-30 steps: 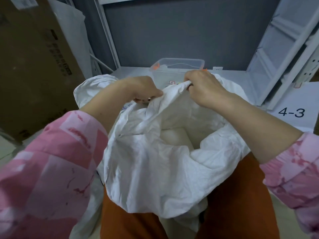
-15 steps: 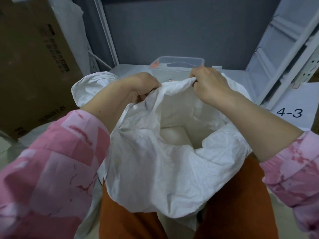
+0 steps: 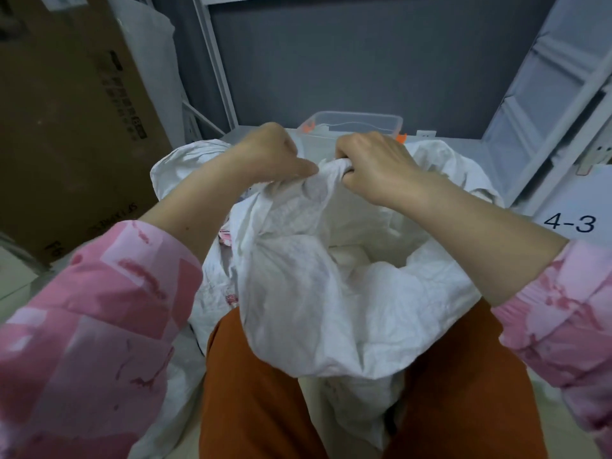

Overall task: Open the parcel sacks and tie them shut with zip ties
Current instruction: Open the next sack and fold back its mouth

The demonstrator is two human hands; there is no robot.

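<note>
Both forearms reach forward from pink patterned sleeves toward the middle of the frame, where the left hand [image 3: 271, 154] and right hand [image 3: 374, 164], knuckles up and close together, each clench a bunched fold of the far rim of one white parcel sack [image 3: 314, 293]. The sack sits in the centre and lower centre, its mouth gaping toward the lower right above two orange-clad legs. Behind the hands stands one clear plastic bin [image 3: 351, 122]; one large cardboard box [image 3: 66, 111] fills the upper left, and one "4-3" label [image 3: 569, 223] shows at the right edge.
</note>
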